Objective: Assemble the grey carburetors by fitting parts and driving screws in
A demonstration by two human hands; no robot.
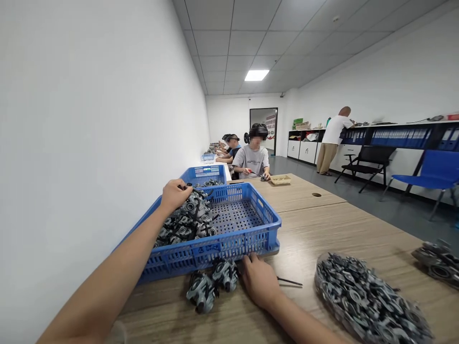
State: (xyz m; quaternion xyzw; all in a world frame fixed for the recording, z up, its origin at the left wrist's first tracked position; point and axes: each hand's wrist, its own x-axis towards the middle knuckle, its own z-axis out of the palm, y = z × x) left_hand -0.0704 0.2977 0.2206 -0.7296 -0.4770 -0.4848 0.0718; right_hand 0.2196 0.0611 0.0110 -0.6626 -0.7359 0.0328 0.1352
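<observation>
left grip (pixel 174 193): curled onto the heap of grey metal parts (pixel 186 220), seems clenched on one; can't tell for sure
parts: cast, ring-shaped, dull grey, piled under and just below the grip in the blue perforated plastic crate (pixel 247 239)
right grip (pixel 258 282): released, flat on the woodgrain desk (pixel 322 224), fingertips touching the crate's front wall
two loose castings (pixel 213 284): just left of the right grip
thin black rod (pixel 289 282): just right of it

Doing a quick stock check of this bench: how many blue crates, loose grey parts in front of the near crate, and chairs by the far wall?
Blue crates: 2
Loose grey parts: 2
Chairs: 2
Total: 6
</observation>
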